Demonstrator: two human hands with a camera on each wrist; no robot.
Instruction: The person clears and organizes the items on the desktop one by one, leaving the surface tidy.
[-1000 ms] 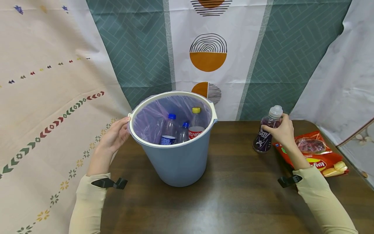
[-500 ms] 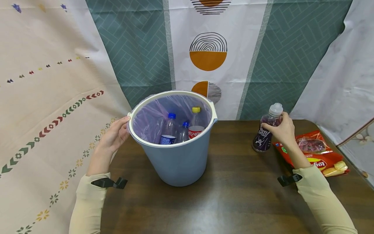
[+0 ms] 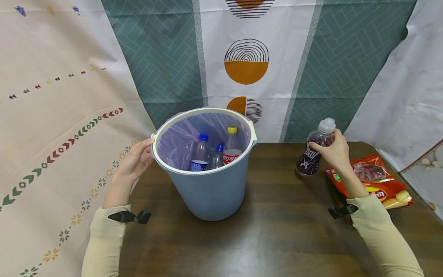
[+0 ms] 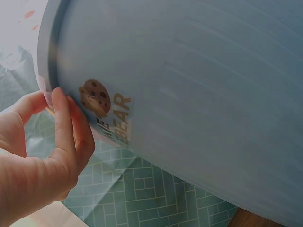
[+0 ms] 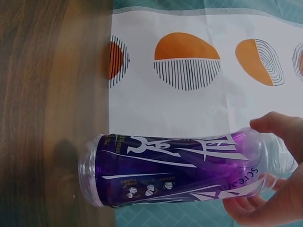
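Observation:
A blue-grey trash can (image 3: 211, 196) with a cream rim and a purple plastic liner (image 3: 176, 148) stands left of centre in the head view. My left hand (image 3: 136, 161) pinches its rim on the left side; the left wrist view shows the thumb and fingers (image 4: 64, 118) at that rim, near a cookie sticker (image 4: 97, 97). On the right, my right hand (image 3: 333, 154) grips a clear drink bottle (image 3: 309, 158) with a dark purple label and white cap around its upper part. The bottle tilts slightly; in the right wrist view its base (image 5: 90, 170) shows apart from the tabletop.
Inside the can are a blue-capped bottle (image 3: 199, 154), a smaller blue-capped bottle (image 3: 217, 158) and a yellow-capped bottle (image 3: 231, 148). A red Lay's chip bag (image 3: 387, 188) lies on the brown table (image 3: 277, 238) beneath the right forearm. Patterned cloth (image 3: 245, 23) hangs behind.
My right hand has raised the purple-labelled bottle a little and shifted it slightly left. The left hand and the trash can have stayed in place.

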